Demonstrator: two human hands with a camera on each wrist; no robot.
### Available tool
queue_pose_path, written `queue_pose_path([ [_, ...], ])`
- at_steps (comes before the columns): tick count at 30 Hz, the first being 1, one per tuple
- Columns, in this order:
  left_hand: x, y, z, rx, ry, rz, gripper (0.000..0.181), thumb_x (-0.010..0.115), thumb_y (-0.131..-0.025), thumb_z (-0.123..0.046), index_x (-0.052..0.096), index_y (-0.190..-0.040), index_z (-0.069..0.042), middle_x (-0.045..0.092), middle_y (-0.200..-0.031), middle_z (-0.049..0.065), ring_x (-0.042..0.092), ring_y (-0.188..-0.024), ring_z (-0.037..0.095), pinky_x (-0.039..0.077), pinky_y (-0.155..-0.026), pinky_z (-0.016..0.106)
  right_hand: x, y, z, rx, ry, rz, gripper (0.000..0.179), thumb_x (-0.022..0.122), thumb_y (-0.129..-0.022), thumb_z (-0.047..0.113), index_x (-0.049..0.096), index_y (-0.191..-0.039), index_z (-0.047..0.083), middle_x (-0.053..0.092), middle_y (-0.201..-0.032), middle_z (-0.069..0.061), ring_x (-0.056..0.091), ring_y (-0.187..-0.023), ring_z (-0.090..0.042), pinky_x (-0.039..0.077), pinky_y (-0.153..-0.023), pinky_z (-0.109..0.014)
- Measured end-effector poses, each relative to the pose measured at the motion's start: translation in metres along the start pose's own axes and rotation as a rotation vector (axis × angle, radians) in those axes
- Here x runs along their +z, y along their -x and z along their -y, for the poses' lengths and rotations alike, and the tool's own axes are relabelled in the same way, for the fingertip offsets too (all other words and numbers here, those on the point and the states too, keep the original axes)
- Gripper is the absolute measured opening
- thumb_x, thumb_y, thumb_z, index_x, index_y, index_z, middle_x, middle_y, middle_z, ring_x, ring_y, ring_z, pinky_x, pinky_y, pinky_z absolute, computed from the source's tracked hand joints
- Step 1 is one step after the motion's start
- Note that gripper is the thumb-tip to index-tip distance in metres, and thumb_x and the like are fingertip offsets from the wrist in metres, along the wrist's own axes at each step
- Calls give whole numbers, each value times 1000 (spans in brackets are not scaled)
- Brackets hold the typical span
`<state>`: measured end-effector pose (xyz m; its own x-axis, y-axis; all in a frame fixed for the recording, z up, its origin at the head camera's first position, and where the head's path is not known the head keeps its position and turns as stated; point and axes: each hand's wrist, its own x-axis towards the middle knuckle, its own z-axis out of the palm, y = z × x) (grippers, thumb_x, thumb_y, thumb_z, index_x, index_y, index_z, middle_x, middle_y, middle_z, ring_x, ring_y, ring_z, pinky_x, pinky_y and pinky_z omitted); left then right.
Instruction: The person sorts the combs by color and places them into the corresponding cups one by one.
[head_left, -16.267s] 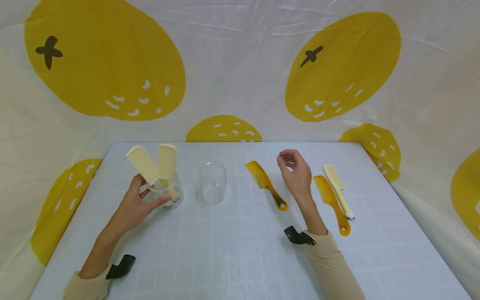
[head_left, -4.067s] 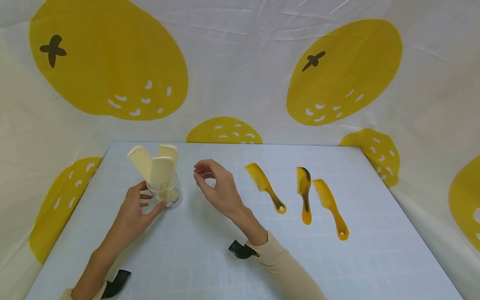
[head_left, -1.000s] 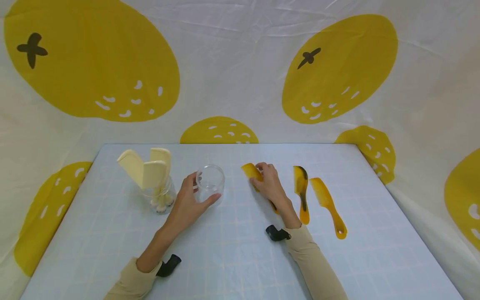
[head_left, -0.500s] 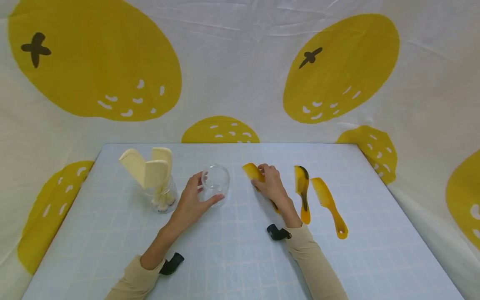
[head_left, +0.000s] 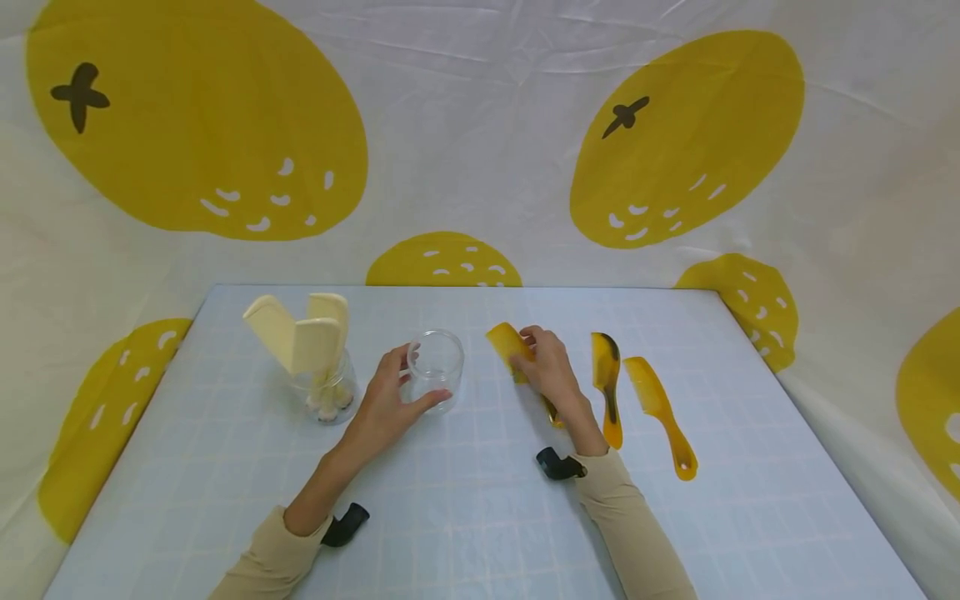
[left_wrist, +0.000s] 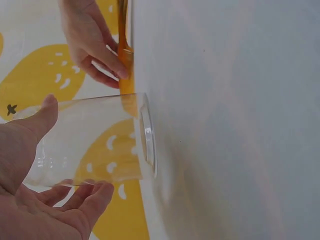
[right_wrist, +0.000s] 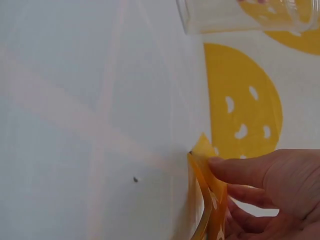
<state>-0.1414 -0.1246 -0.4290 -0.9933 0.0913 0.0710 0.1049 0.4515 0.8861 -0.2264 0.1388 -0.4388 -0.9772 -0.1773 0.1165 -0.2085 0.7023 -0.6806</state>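
My left hand (head_left: 384,412) holds the clear glass cup (head_left: 442,367) in the middle of the table, thumb on one side and fingers on the other. In the left wrist view this cup (left_wrist: 95,140) contains nothing. With thumb and fingers, my right hand (head_left: 551,367) pinches the leftmost amber comb (head_left: 504,340) near its toothed part; its handle is partly covered by the hand. The right wrist view shows the thumb on the comb's (right_wrist: 215,185) edge. To the left, several cream combs (head_left: 317,343) stand heads up in a second glass cup (head_left: 341,379).
Right of my right hand lie an amber comb with dark streaks (head_left: 606,375) and another amber comb (head_left: 660,412). The light blue checked tabletop (head_left: 465,517) ends at a white curtain with yellow fruit prints (head_left: 480,150) behind.
The cream comb that lay on the right now stands in the left cup with the others. My left hand has moved from that cup to the middle one; my right hand has gone to the leftmost amber comb.
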Motion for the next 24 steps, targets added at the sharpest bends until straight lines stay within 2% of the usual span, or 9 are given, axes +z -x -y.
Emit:
queue_pose_path([
  [4,-1,1,-1,-4,-3,4,90,87,-85,-28,34,-152,1,42,-149,19,47,-136,36,44,-113,49,-3,-1,0,-38,-24,-32,33,71,-93,0,63,-123,-8,67,-113,-25,65,-99,-39,56,-89,-50],
  [9,-1,1,-2,1,-1,6,90,87,-85,-27,33,-152,1,42,-149,20,46,-136,36,44,-113,49,-7,-2,6,-39,-45,-57,25,69,-95,1,67,-120,-6,70,-109,-22,68,-93,-36,59,-84,-47],
  [13,-1,1,-2,5,-3,8,90,87,-85,-27,33,-152,1,41,-149,20,47,-135,36,44,-113,49,-11,-3,11,-24,-53,-70,25,70,-96,3,69,-120,-3,71,-108,-19,68,-92,-33,60,-82,-45],
  [24,-2,1,0,23,1,3,90,87,-85,-26,33,-151,2,42,-148,20,47,-134,36,44,-113,49,-23,-2,27,-82,-74,-153,25,74,-94,3,69,-118,-4,72,-103,-19,70,-90,-34,61,-82,-45],
])
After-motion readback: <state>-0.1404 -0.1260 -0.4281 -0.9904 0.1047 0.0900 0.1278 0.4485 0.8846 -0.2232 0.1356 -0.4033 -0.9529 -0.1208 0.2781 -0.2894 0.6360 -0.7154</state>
